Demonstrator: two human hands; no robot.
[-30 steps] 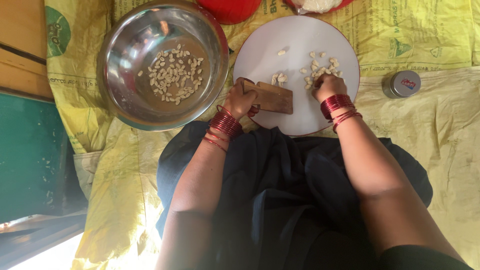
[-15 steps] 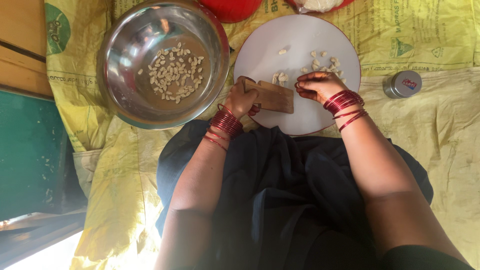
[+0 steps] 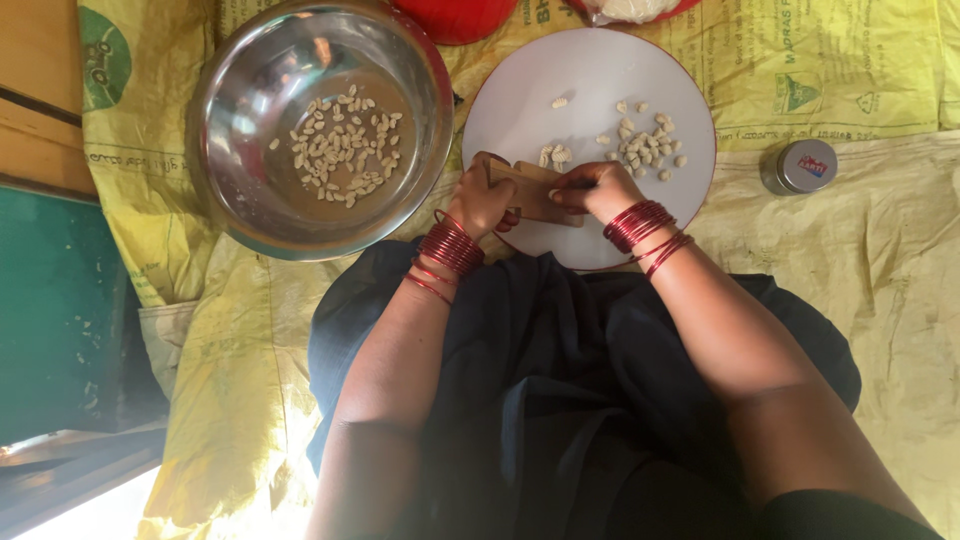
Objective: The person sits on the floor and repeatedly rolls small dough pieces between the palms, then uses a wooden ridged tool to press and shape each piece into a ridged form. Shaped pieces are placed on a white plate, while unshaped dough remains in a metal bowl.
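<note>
Yellow sacking (image 3: 820, 260) covers the floor; on the white plate (image 3: 520, 90) the left hand (image 3: 478, 200) clamps the small wooden block (image 3: 535, 192). The right hand (image 3: 597, 188) has swung back from the peanut pile (image 3: 645, 145), fingers pinched, likely on a kernel.

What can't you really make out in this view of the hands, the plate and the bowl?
- Red round thing, head view: cut off by the top edge, so its kind is unclear.
- Second red-rimmed dish: mostly beyond the top edge.
- Brown wooden piece: both ends covered by the left hand and right hand; its full shape is hidden.
- Pale pieces on the white plate: too small to identify.
- Small tin: lid design too small.
</note>
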